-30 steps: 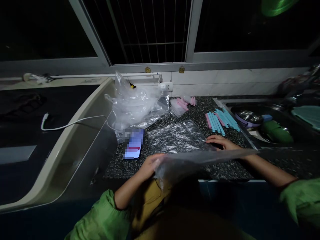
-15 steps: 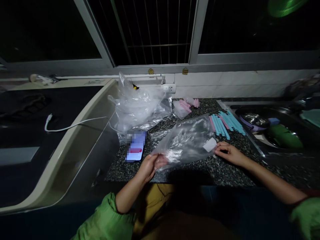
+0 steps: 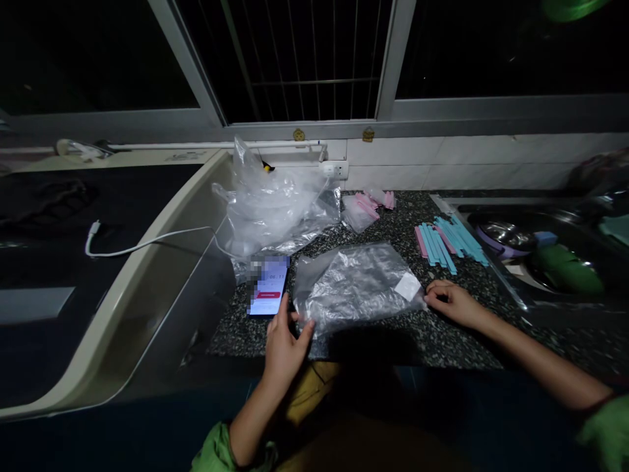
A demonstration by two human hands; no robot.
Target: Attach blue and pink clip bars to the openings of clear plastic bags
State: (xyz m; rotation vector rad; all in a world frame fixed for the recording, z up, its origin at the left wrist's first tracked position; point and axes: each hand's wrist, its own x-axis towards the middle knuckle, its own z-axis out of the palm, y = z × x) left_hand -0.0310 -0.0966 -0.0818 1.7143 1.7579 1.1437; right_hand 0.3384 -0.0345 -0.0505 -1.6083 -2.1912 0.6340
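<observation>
A clear plastic bag point(image 3: 356, 282) with a white label point(image 3: 407, 286) lies flat on the dark speckled counter point(image 3: 457, 344). My right hand point(image 3: 452, 303) pinches the bag's right corner between thumb and fingers. At the opposite end, my left hand point(image 3: 287, 341) has its fingers spread, the thumb by the bag's lower left corner and the index finger pointing towards a lit phone point(image 3: 269, 288). Blue sealing clips point(image 3: 462, 239), or strips much like them, lie beyond my right hand with a few pink ones among them.
A heap of clear plastic bags point(image 3: 275, 210) lies against the wall at the back left. Pink strips point(image 3: 366, 204) rest in a small bag behind. To the right is a sink point(image 3: 523, 308) holding bowls; a stove-like unit point(image 3: 122, 314) with a white cable point(image 3: 147, 246) stands left.
My left hand has let go of the bag's left end and opened, shifting slightly towards the phone. The bag has settled flat on the counter. My right hand stays at its corner.
</observation>
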